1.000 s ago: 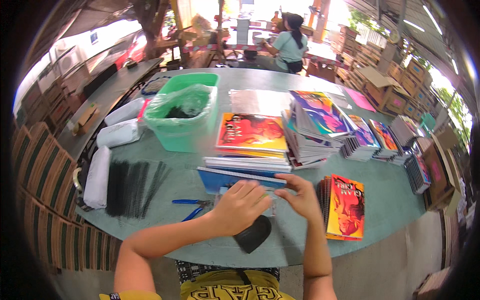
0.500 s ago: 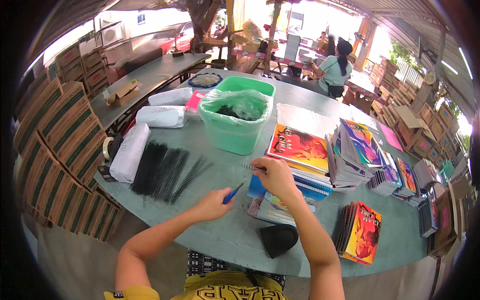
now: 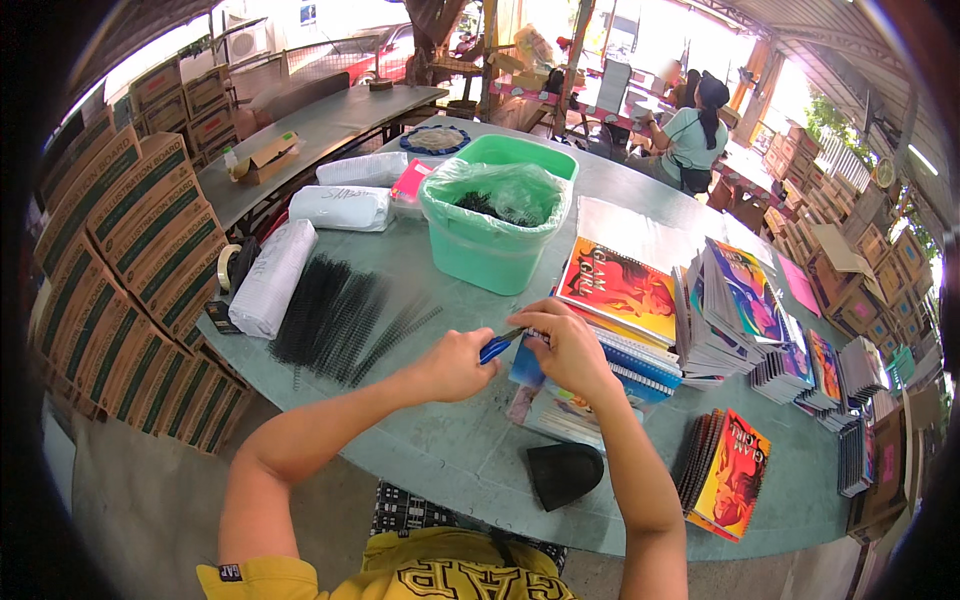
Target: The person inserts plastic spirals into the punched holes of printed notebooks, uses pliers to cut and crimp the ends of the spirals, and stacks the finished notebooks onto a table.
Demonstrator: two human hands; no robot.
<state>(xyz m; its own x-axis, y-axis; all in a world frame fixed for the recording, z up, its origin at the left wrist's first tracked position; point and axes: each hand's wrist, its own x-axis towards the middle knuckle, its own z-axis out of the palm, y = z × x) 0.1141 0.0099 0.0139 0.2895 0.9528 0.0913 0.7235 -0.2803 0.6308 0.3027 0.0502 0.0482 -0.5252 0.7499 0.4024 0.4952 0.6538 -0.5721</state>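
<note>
My left hand [image 3: 450, 367] is closed around a blue-handled cutting tool [image 3: 494, 348], whose dark tip reaches the fingertips of my right hand [image 3: 568, 348]. That right hand is pinched at the end of a dark spiral coil, seen sticking out half a second earlier and now mostly covered by fingers and tool. Beneath it lies a stack of spiral notebooks [image 3: 640, 378] with blue covers. Behind the hand, a red and yellow notebook [image 3: 625, 290] tops another pile. Loose black spiral coils [image 3: 325, 315] are spread left of my left hand.
A green bin [image 3: 480, 255] lined with clear plastic holds black coil pieces. White wrapped packs [image 3: 275, 280] lie at the left. More notebooks [image 3: 728, 470] and a black rounded object [image 3: 565, 475] sit near the front edge. Cartons [image 3: 150, 240] are stacked at the left; a person [image 3: 695, 140] sits beyond.
My left hand has brought the blue-handled tool up and right to my right fingertips. The coil end that stuck out there is now mostly covered. The view has shifted slightly.
</note>
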